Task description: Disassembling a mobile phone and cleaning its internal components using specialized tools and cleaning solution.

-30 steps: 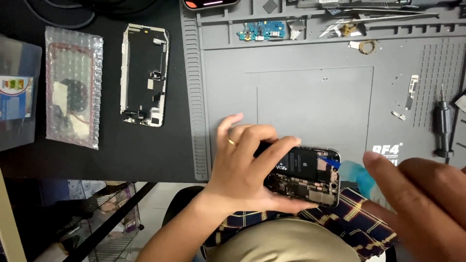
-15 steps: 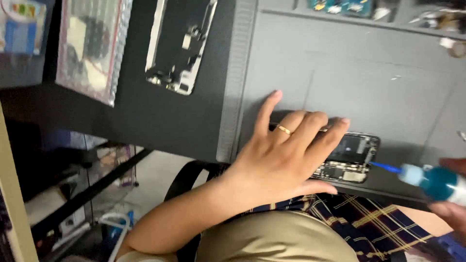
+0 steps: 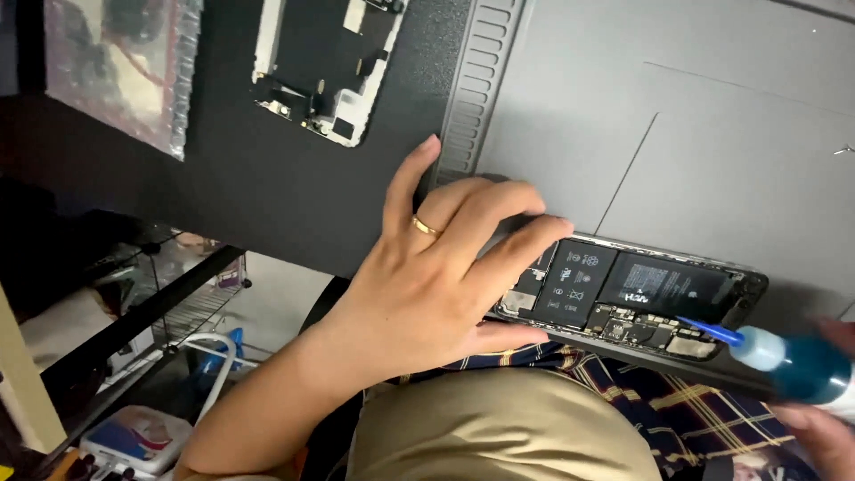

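**A:** At the near edge of the grey silicone work mat (image 3: 712, 107), what is the person handling?

**B:** An opened black smartphone with its dark battery and small circuit boards exposed (image 3: 632, 298). It lies flat on the mat, right at the edge closest to the person's body.

**A:** How is it held?

**B:** The left hand (image 3: 427, 285), wearing a gold ring, grasps the phone's left end: fingers spread over the top, thumb pressed along the near side. The right hand (image 3: 824, 428) is mostly cut off at the lower right corner. It grips a small teal plastic squeeze bottle with a thin blue nozzle (image 3: 788, 361). The nozzle tip rests at the lower boards of the phone, near its right end.

**A:** Can you see what is in the bottle?

**B:** No. Its teal wall is blurred, so the contents cannot be told.

**A:** Any other containers?

**B:** At the top left, on the black tabletop (image 3: 223, 178), lies a clear bubble-wrap pouch (image 3: 120, 62) holding something pale and dark, too blurred to name. Beside it lies a detached phone screen frame with a white rim (image 3: 325, 62). Below the table, a small plastic box (image 3: 134, 441) sits on the floor.
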